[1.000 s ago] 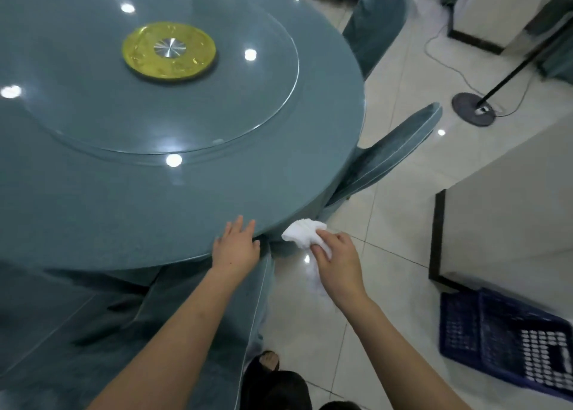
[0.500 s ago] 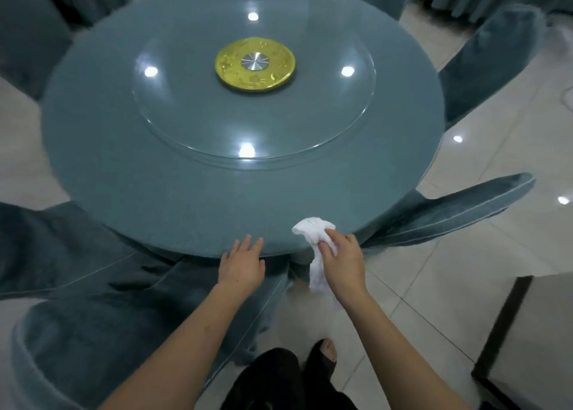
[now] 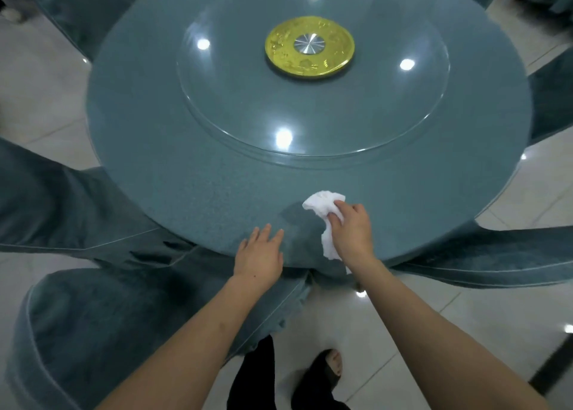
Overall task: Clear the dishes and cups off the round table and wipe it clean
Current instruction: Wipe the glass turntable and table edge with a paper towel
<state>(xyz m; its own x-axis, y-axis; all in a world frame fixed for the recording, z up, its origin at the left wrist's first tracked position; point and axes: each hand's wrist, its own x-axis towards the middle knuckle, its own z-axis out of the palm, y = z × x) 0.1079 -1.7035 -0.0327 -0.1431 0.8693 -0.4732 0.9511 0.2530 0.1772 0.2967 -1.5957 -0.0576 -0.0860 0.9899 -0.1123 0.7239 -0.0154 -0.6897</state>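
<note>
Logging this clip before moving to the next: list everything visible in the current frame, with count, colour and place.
round teal table: one, teal, centre of view.
clear glass turntable: one, transparent, on the table's middle.
gold disc with silver hub: one, at the turntable's centre.
teal fabric-covered chairs: at least four, around the table.
white crumpled cloth: one, on the table's near edge, gripped by the right hand.
glossy pale tiled floor: beneath everything.
black sandalled foot: one, bottom centre.
left hand: flat on the near table edge, fingers straight.
right hand: gripping the cloth.
</note>
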